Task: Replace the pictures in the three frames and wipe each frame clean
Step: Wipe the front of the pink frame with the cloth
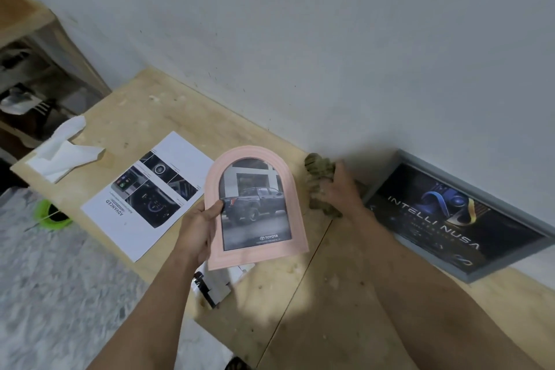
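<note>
The arched pink frame (255, 207), already fitted with a glossy truck picture, is held above the plywood counter (315, 309) in the left grip (199, 227), thumb clamped on its rim. The right grip (338, 189) is closed on an olive, nubby cloth (316, 177) resting on the counter, so wiping is judged pending. A grey rectangular frame (459, 216), holding a dark poster, leans against the wall.

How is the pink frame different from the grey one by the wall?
The pink frame has an arched top; the grey frame is rectangular and looks larger. The pink one is held above the wooden table by the left hand; the grey one leans against the wall. The pink frame shows a dark Toyota truck, the grey a dark poster reading INTELLI NUSA. Both hold printed pictures.
</note>
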`<state>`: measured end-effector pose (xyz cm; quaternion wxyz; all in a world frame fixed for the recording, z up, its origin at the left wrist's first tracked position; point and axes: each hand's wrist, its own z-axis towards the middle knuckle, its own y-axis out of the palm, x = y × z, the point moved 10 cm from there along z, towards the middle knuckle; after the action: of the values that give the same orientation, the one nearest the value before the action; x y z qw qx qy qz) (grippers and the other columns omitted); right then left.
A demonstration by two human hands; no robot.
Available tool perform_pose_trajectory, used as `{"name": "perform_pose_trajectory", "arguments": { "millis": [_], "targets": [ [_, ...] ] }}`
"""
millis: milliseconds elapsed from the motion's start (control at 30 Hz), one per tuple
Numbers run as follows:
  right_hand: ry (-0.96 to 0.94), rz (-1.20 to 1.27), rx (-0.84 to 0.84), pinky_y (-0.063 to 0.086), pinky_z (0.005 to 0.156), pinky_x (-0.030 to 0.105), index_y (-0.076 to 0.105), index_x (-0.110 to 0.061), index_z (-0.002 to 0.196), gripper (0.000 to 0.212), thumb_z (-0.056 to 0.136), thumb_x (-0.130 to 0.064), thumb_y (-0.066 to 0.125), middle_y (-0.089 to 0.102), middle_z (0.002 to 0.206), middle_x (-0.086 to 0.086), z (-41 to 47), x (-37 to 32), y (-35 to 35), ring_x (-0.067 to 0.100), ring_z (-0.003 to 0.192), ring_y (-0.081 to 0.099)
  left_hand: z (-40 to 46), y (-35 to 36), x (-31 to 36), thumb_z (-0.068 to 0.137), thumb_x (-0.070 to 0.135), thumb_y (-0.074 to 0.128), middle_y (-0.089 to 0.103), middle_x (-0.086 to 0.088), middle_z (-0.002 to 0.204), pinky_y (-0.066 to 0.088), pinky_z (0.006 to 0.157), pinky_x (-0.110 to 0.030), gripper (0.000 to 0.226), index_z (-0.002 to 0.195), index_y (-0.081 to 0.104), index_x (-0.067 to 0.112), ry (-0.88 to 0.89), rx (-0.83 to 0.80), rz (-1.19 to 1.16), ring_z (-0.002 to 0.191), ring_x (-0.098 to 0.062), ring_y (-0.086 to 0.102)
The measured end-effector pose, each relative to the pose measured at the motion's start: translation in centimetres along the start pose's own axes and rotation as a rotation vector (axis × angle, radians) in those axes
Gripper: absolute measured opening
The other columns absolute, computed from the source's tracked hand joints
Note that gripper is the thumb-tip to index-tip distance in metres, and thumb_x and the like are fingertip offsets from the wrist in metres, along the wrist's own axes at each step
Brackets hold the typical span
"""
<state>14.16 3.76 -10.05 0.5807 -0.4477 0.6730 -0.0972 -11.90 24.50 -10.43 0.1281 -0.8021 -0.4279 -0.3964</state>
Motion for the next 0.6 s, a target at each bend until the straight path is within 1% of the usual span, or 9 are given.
{"name": "perform_pose_trajectory", "arguments": {
  "millis": [33,100,167,233,300,400,433,500,600],
  "targets": [
    [-0.034,0.054,0.025,0.048,0.060,0.031,0.039,-0.015,0.105,0.022,0.085,-0.009,0.047,0.057,0.088,0.008,-1.3,-1.7,-1.3,0.026,0.081,0.059,-0.8,0.2,0.5,0.101,0.009,0.052,0.076,-0.015,0.102,0.060,0.071,-0.037,0.020,0.112,0.069,0.005,0.016,-0.019,0.009,0.084,-0.027,0.074],
    [-0.152,0.106,0.147,0.044,0.054,0.026,0.046,-0.017,0.117,0.039,0.083,0.002,0.041,0.062,0.084,0.006,-3.6,-6.2,-4.8,0.020,0.070,0.059,-2.3,0.6,1.2,0.102,0.010,0.051,0.076,-0.017,0.106,0.059,0.077,-0.040,0.020,0.114,0.068,0.007,0.046,-0.066,0.028,0.088,-0.029,0.074],
    [-0.368,0.097,0.275,0.049,0.070,0.020,0.057,-0.013,0.125,0.048,0.083,0.006,0.043,0.068,0.097,0.005,-6.2,-11.6,-7.6,0.015,0.080,0.061,-3.9,1.1,1.7,0.102,0.011,0.051,0.075,-0.018,0.110,0.056,0.092,-0.049,0.022,0.116,0.067,0.006,0.079,-0.123,0.068,0.098,-0.034,0.073],
    [-0.531,0.089,0.294,0.049,0.091,0.020,0.064,-0.009,0.122,0.047,0.082,0.011,0.047,0.067,0.112,0.003,-8.8,-16.0,-8.1,0.005,0.098,0.060,-5.7,1.7,2.3,0.101,0.011,0.054,0.075,-0.018,0.109,0.052,0.098,-0.053,0.022,0.117,0.067,0.003,0.116,-0.173,0.081,0.103,-0.038,0.070],
    [-0.575,0.025,0.218,0.039,0.105,0.019,0.061,-0.010,0.127,0.052,0.084,0.015,0.047,0.062,0.126,-0.003,-11.7,-18.5,-6.4,-0.005,0.114,0.052,-7.9,1.7,3.0,0.099,0.010,0.056,0.076,-0.016,0.105,0.054,0.095,-0.049,0.018,0.113,0.067,0.005,0.166,-0.204,0.085,0.101,-0.037,0.071],
    [-0.634,-0.332,0.132,0.012,0.121,0.042,0.046,-0.017,0.142,0.072,0.080,0.021,0.042,0.034,0.154,0.003,-15.5,-18.6,-1.3,0.020,0.144,0.025,-10.3,1.3,3.7,0.099,0.009,0.056,0.077,-0.004,0.084,0.055,0.067,-0.028,0.015,0.109,0.067,0.008,0.209,-0.237,0.054,0.076,-0.021,0.071],
    [-0.669,-0.369,0.111,0.006,0.122,0.042,0.044,-0.016,0.143,0.078,0.076,0.024,0.042,0.031,0.155,0.005,-17.3,-17.9,0.1,0.022,0.146,0.021,-11.2,0.7,3.9,0.098,0.011,0.059,0.074,-0.002,0.078,0.050,0.063,-0.025,0.014,0.108,0.067,0.007,0.222,-0.227,0.037,0.069,-0.020,0.067],
    [-0.699,-0.370,0.043,-0.002,0.120,0.032,0.043,-0.019,0.143,0.085,0.071,0.025,0.041,0.031,0.154,0.000,-21.1,-15.7,2.3,0.016,0.146,0.018,-12.0,-1.2,3.7,0.091,0.020,0.067,0.070,-0.006,0.079,0.043,0.072,-0.031,0.019,0.105,0.068,0.007,0.228,-0.177,0.008,0.074,-0.023,0.058],
    [-0.675,-0.309,-0.191,0.008,0.122,0.028,0.046,-0.023,0.141,0.081,0.074,0.022,0.041,0.027,0.150,-0.015,-26.5,-12.1,5.4,-0.001,0.141,0.017,-13.2,-3.6,3.2,0.095,0.016,0.064,0.072,-0.006,0.084,0.044,0.078,-0.034,0.013,0.103,0.069,0.008,0.239,-0.145,-0.025,0.081,-0.023,0.060]
  ]
}}
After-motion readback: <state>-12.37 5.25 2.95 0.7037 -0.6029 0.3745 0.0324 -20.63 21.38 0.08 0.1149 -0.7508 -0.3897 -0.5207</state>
